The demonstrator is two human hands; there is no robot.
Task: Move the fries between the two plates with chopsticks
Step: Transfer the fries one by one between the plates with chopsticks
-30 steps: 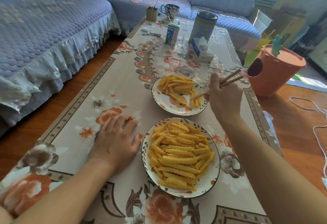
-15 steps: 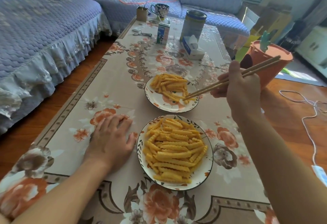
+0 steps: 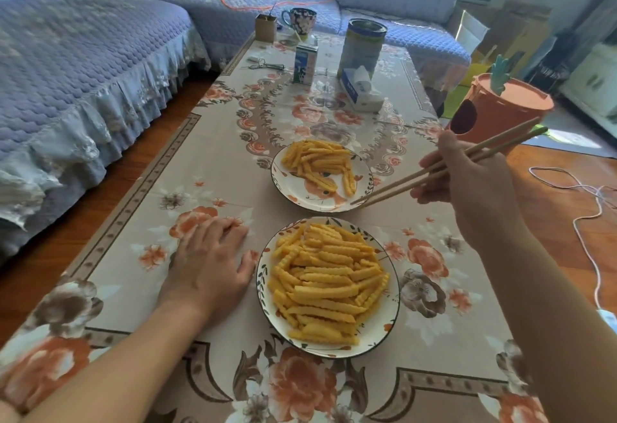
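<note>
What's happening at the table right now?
A person's right hand holds a pair of long wooden chopsticks, tips empty beside the far patterned plate. Crinkle-cut yellow fries lie on it; a bigger pile fills the near plate. The left hand rests flat on the floral tablecloth.

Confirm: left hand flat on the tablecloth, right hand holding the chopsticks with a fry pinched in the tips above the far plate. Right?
Not quite. In the head view the chopsticks carry no fry; their tips are bare at the far plate's rim. The left hand does lie flat, and the right hand does hold them.
</note>
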